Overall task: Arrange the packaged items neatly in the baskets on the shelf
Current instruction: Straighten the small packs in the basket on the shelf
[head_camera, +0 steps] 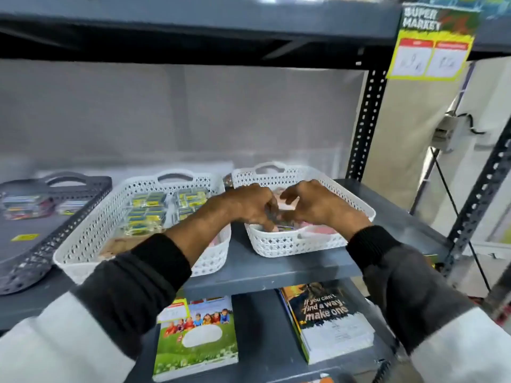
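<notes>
Both of my hands reach into the right white basket [282,241] on the grey shelf. My left hand [250,204] has its fingers curled down onto small packaged items [282,226] inside it. My right hand [312,201] hovers close beside it with fingers bent over the pinkish packets [320,230]; whether it grips one is hidden. The middle white basket [91,236] holds rows of yellow-and-blue packets [146,208]. A dark grey basket [41,252] at the left holds a few more packets [26,207].
The shelf edge [265,277] runs just below the baskets. Two stacks of notebooks [196,338] [329,319] lie on the lower shelf. A perforated upright post [365,120] stands at the right, with a supermarket sign [434,42] above it.
</notes>
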